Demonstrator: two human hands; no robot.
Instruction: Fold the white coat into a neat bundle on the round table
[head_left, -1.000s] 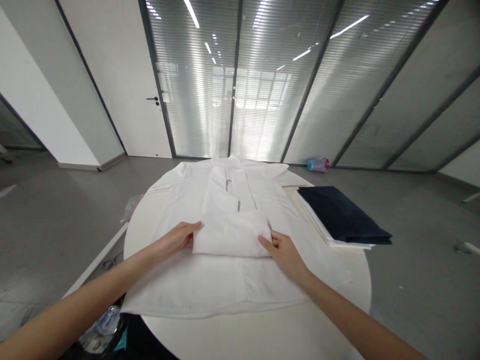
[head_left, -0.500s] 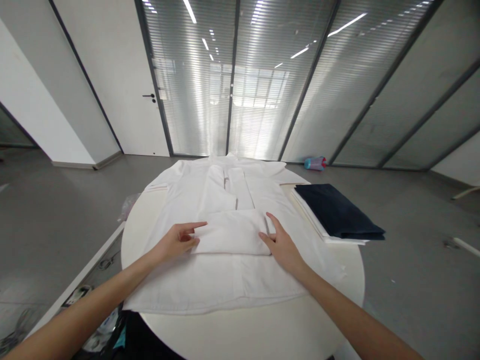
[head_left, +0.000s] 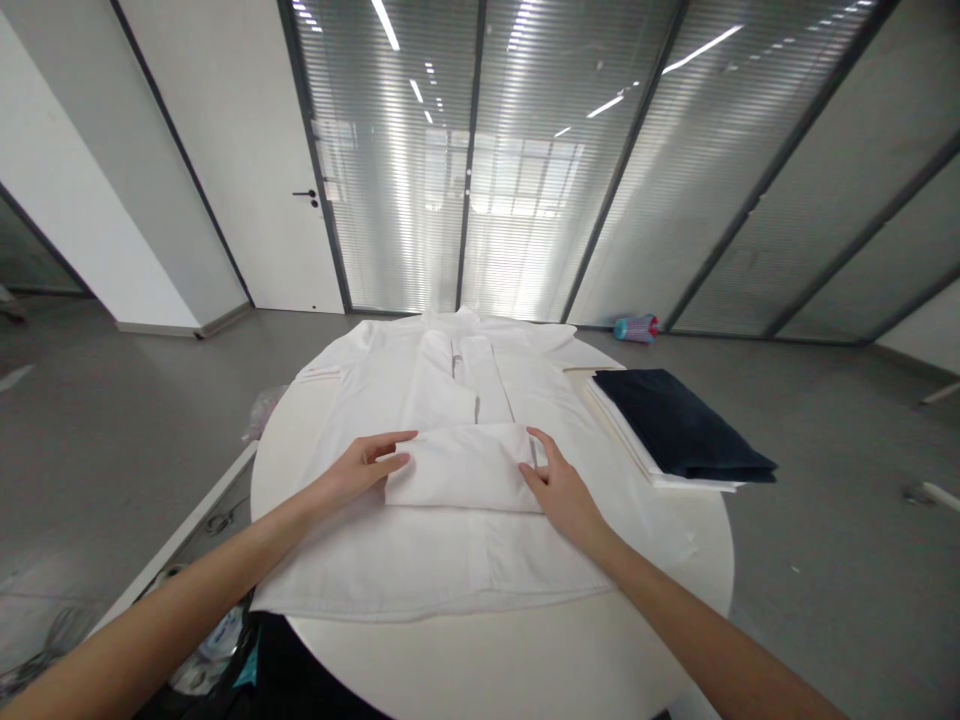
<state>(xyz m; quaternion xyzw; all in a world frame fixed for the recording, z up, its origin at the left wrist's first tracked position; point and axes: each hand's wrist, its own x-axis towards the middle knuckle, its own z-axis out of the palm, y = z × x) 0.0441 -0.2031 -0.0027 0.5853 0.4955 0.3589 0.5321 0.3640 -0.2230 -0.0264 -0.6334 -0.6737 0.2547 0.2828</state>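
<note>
Your white button-up shirt (head_left: 442, 570) lies flat in the middle of the round bench (head_left: 510, 665), collar (head_left: 450, 322) toward 12 o'clock, with a folded band of fabric (head_left: 463, 470) across its middle. Your left hand (head_left: 358, 468) is open, resting on the band's 9 o'clock end. Your right hand (head_left: 564, 490) is open too, curved against the 3 o'clock end, so neither one is really gripping. Over at about 2 o'clock on the bench, a navy folded cloth (head_left: 679, 425) sits on a white folded stack (head_left: 628, 440).
</note>
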